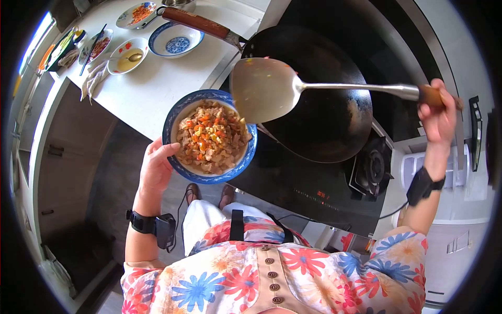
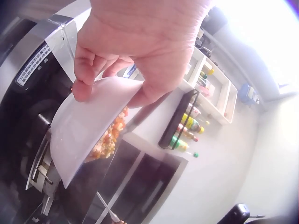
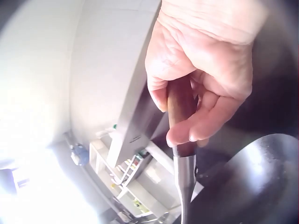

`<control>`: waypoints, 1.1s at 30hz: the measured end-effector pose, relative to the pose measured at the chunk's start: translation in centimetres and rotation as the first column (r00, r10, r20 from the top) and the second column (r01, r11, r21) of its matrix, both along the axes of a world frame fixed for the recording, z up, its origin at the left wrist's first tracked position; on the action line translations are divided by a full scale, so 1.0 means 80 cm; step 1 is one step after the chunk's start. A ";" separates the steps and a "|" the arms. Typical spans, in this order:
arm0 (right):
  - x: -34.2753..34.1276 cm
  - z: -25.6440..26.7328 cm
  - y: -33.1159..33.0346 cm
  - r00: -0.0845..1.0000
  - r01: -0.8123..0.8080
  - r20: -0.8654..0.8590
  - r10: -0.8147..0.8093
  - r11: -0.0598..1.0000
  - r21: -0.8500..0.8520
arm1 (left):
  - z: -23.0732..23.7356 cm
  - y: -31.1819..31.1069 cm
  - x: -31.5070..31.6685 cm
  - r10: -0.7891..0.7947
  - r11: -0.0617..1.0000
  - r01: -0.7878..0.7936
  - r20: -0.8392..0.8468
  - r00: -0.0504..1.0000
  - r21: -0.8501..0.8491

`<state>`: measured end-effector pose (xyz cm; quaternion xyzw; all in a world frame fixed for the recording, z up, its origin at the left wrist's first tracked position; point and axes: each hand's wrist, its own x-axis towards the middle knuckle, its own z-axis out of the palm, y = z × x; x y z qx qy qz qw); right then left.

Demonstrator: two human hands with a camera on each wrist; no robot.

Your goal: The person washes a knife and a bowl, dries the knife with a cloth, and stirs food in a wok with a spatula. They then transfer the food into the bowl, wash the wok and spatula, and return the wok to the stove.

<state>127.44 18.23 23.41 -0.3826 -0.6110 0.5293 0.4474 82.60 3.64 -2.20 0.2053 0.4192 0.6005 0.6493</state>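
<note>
My left hand grips the left rim of a blue-and-white bowl, thumb over the edge and fingers beneath. Heaped inside is a cooked mix of diced meat with orange and yellow bits. The left wrist view shows the bowl's pale outside tilted under the hand. In my right hand is a metal wok spatula, held by its wooden handle. Its broad blade, dotted with a few food bits, overlaps the bowl's upper right rim and the edge of the dark wok.
The wok, with a wooden handle, stands on a black hob beside another burner. On the white counter are a blue-patterned dish, a bowl with a spoon, a bowl with chopsticks and a cloth.
</note>
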 end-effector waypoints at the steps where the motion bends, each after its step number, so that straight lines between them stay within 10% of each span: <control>1: -0.014 0.008 -0.023 0.997 -0.032 0.078 0.027 0.997 0.064 | -0.002 -0.003 0.001 0.002 1.000 -0.002 0.014 1.000 0.006; 6: -0.090 0.018 -0.108 0.836 -0.451 0.482 0.263 0.829 0.330 | -0.005 -0.007 0.000 0.027 0.999 -0.026 0.026 0.999 -0.026; 16: -0.030 -0.017 -0.107 0.978 0.205 -0.066 -0.197 0.965 0.160 | 0.016 -0.013 -0.002 0.043 0.998 -0.042 0.016 0.999 -0.047; 21: -0.074 -0.062 -0.121 0.885 0.342 0.186 -0.426 0.868 0.361 | 0.018 -0.046 -0.030 -0.029 0.999 0.030 -0.040 0.999 0.022; 28: -0.163 -0.136 -0.112 0.627 -0.250 0.535 -0.566 0.504 0.827 | -0.037 -0.067 -0.034 -0.118 0.985 0.117 0.001 0.993 0.131; 33: -0.199 -0.158 -0.090 0.549 -0.342 0.640 -0.539 0.553 0.759 | -0.049 -0.062 0.008 -0.201 0.975 0.194 0.052 0.978 0.112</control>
